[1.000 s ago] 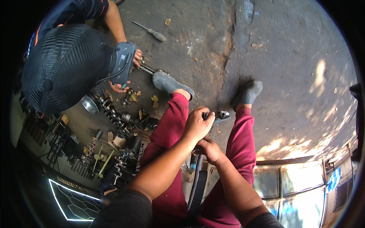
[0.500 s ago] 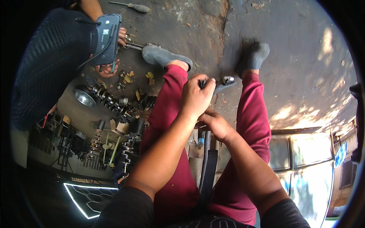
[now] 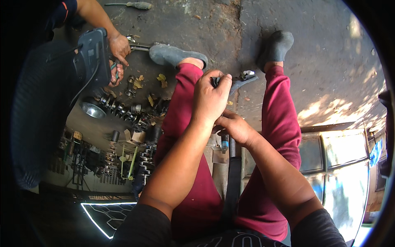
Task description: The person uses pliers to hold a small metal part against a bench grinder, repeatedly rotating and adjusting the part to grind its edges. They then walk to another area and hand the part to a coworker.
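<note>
My left hand [image 3: 212, 92] is closed on a dark grey cloth [image 3: 242, 83], which sticks out to the right of my fingers with a small white bit at its far end. Just below my left wrist is my right hand [image 3: 235, 128], its fingers curled and partly hidden. What it holds, if anything, I cannot make out. Under the right hand, between my legs, a grey tube [image 3: 232, 147] stands beside a part with a blue band [image 3: 224, 145]. A black strap-like piece [image 3: 233, 177] runs down toward my body.
At left a co-worker's hand [image 3: 119, 47] reaches near a wrench-like tool [image 3: 140, 47]; their other hand holds a green-handled tool [image 3: 115, 66]. Several crankshafts [image 3: 119, 109] and a connecting rod [image 3: 131, 85] lie at left. A screwdriver [image 3: 139, 5] lies far left. Glazed panels [image 3: 345, 152] stand at right.
The co-worker has shifted left, and one of their hands now shows with a finger extended. My view has shifted slightly; both my hands keep nearly the same pose.
</note>
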{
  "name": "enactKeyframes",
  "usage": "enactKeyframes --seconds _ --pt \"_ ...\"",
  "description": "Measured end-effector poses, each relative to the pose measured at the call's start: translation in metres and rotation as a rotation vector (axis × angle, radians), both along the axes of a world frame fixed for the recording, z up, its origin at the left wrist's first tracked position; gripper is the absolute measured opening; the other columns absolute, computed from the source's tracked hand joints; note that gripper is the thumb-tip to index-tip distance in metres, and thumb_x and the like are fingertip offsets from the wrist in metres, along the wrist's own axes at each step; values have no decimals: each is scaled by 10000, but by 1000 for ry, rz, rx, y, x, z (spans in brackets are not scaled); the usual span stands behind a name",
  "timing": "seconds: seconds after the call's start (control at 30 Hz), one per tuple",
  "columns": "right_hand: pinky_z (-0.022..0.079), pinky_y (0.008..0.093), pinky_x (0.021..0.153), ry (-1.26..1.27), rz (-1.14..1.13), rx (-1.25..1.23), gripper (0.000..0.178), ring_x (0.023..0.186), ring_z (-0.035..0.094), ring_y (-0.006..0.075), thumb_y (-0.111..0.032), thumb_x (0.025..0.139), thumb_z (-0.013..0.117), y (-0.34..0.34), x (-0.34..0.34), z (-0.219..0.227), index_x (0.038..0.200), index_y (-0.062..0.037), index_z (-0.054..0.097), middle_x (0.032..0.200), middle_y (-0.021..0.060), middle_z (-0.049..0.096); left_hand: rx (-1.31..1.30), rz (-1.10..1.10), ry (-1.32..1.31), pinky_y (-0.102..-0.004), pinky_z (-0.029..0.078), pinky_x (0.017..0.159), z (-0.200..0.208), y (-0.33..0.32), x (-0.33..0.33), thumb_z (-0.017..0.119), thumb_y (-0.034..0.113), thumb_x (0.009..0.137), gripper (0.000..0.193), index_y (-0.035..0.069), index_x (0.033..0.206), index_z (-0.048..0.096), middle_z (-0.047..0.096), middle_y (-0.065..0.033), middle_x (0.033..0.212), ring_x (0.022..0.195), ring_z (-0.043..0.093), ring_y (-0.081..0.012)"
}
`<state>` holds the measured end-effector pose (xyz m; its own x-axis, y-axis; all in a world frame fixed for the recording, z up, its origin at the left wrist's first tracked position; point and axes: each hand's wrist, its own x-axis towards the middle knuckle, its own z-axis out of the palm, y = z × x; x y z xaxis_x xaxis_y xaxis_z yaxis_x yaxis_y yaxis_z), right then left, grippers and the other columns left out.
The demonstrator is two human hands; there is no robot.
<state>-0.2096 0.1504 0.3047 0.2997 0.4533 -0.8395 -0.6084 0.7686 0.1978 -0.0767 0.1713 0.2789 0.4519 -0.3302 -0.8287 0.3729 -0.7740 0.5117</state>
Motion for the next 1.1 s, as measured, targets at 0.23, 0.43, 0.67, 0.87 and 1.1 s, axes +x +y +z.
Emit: enactKeyframes --seconds 0.23,0.43,0.67,0.87,1.1 --pt "443 265 644 16 -49 -41 316 732 558 113 -243 908 622 2 7 1 1115 -4 614 896 47 651 25 12 56 -395 456 683 1 1 6 650 186 896 266 -40 770 588 608 -168 758 720 588 -309" --pt "457 279 658 8 8 -63 306 736 560 122 -240 908 614 1 10 0 1089 6 608 881 60 642 10 3 23 -402 470 702 1 -1 6 650 191 900 257 -33 787 598 617 -174 779 755 608 -327" --pt "505 292 781 -12 42 -30 358 908 680 181 -251 910 590 -1 12 -1 1153 12 587 1027 106 712 19 -6 28 -397 479 716 2 -1 12 664 169 894 224 -27 804 603 618 -167 808 774 618 -320" --pt "500 296 767 7 13 -15 351 860 657 167 -248 911 589 4 13 -3 1154 5 588 1026 96 710 18 -31 21 -394 487 727 0 1 13 676 158 886 204 -20 815 606 624 -162 814 789 624 -319" --pt "498 295 766 57 17 1 347 847 646 157 -239 901 598 3 15 -1 1150 3 588 992 83 697 12 -19 22 -389 484 704 1 3 14 678 146 882 197 -21 811 602 625 -162 803 767 623 -313"
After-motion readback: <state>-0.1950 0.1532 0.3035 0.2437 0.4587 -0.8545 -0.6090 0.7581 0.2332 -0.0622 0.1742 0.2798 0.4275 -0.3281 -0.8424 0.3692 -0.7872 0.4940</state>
